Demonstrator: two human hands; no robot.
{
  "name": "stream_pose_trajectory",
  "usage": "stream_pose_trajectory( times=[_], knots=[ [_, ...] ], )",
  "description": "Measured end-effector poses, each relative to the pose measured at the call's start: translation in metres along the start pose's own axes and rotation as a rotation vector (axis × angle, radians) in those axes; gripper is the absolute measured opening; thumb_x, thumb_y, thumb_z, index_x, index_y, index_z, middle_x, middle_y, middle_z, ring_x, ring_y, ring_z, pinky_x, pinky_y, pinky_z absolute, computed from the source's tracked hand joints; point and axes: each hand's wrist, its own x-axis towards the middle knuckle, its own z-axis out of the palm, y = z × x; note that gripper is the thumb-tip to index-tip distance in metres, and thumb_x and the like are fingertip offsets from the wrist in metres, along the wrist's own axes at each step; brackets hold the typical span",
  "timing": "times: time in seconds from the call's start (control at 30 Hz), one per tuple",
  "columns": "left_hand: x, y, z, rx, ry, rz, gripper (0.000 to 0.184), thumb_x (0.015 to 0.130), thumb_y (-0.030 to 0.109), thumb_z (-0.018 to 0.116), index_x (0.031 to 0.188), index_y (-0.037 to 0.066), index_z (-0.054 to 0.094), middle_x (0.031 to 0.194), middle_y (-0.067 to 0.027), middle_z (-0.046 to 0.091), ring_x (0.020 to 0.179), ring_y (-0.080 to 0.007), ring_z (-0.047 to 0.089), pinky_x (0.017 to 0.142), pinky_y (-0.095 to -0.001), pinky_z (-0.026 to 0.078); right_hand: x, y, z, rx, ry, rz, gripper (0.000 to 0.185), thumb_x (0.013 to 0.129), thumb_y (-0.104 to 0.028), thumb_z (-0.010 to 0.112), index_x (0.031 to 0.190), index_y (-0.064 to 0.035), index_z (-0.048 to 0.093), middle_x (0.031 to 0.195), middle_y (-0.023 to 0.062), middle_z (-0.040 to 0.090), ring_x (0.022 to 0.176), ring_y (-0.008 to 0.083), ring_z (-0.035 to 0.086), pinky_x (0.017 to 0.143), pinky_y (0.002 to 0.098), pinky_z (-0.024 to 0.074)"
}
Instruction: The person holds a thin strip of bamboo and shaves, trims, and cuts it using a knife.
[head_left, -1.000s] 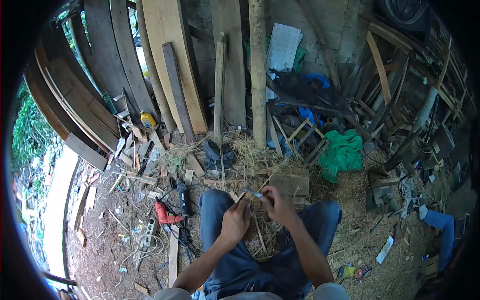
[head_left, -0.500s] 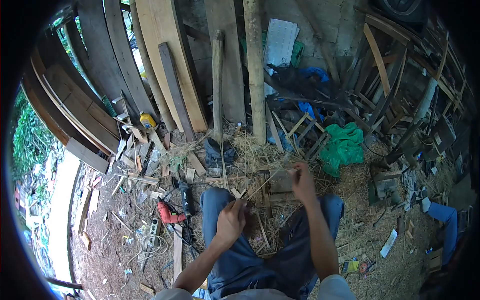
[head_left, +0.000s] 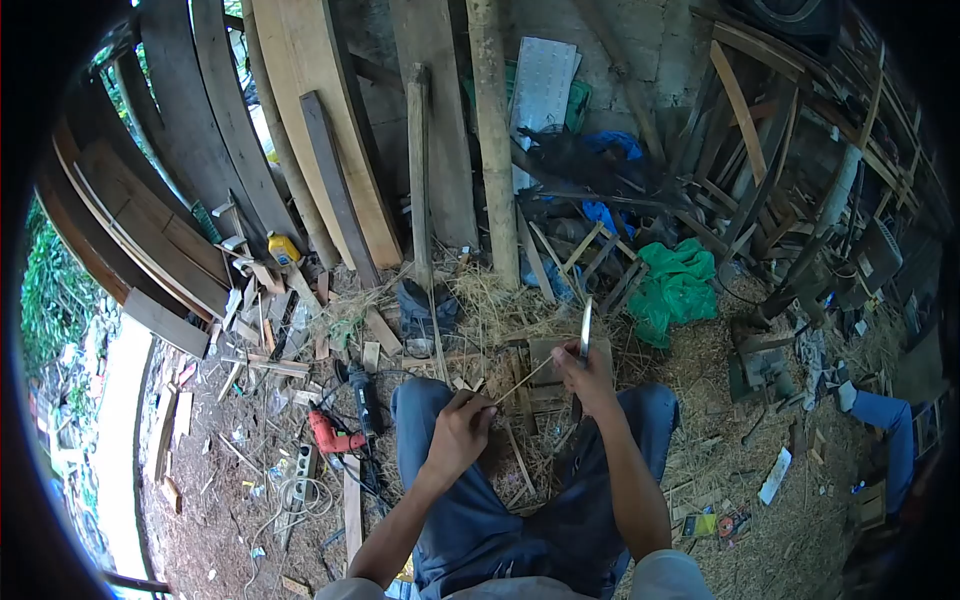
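Note:
My left hand [head_left: 461, 430] is closed over my left knee, pinching a thin light strip [head_left: 522, 384] that slants up and right towards my other hand. My right hand [head_left: 584, 378] is closed on a knife [head_left: 586, 325], its bright blade pointing up and away from me. The far end of the strip lies close to my right fingers; whether they touch it I cannot tell. Beyond my hands, on the straw-covered ground between my knees, are a hammer-like tool [head_left: 524, 392] and a flat wooden block [head_left: 570, 358].
To the left lie a red drill [head_left: 332, 434], a dark power tool [head_left: 366, 402] and a power strip [head_left: 300, 472] with tangled cords. Planks [head_left: 330, 140] and a pole [head_left: 492, 140] stand ahead. A green plastic bag [head_left: 672, 290] and scrap wood are at the right.
My right hand first swung up and right from my left hand, then came slightly back left, with the blade now upright. My left hand stayed over the knee. The view shifted slightly.

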Motion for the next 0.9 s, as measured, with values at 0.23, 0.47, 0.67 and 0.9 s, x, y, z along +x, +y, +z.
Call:
stream_pose_trajectory(
  times=[0.23,0.47,0.67,0.9],
  knots=[
    [0.028,-0.009,0.043,-0.123,-0.077,0.077,0.010,0.080,-0.001,0.062,0.091,0.000,0.060,0.081,-0.0152,0.061,0.066,-0.0256,0.062,0.060,-0.0323,0.049,0.001,0.000,0.005,-0.047,0.022,-0.072,0.015,0.086,-0.020,0.067,0.084,-0.0069,0.060,0.068,-0.0045,0.051,0.054,0.0043,0.044,0.047,0.0224,0.0325],
    [0.107,-0.049,0.080,-0.527,-0.092,-0.108,0.007,0.085,-0.001,0.060,0.091,-0.002,0.057,0.078,-0.0078,0.062,0.070,-0.0131,0.064,0.060,-0.0270,0.053,0.025,0.044,-0.006,-0.391,0.106,-0.208,0.030,0.084,-0.025,0.067,0.101,-0.0009,0.064,0.078,0.0041,0.062,0.071,0.0134,0.057,0.066,0.0290,0.0436],
    [0.140,-0.078,0.101,-0.676,-0.120,-0.267,0.009,0.087,0.003,0.061,0.091,-0.002,0.055,0.081,-0.0073,0.062,0.074,-0.0124,0.064,0.064,-0.0255,0.055,0.052,0.086,-0.012,-0.499,0.115,-0.059,0.033,0.083,-0.029,0.067,0.099,-0.0002,0.067,0.086,0.0129,0.067,0.080,0.0224,0.064,0.071,0.0346,0.0473],
    [0.168,-0.100,0.111,-0.516,0.009,-0.120,0.011,0.087,0.004,0.062,0.090,-0.004,0.055,0.078,-0.0085,0.063,0.072,-0.0131,0.066,0.063,-0.0254,0.055,0.084,0.134,-0.033,-0.706,0.249,-0.006,0.029,0.079,-0.012,0.069,0.103,0.0013,0.060,0.086,0.0168,0.064,0.079,0.0275,0.063,0.070,0.0374,0.0476]
  ],
)
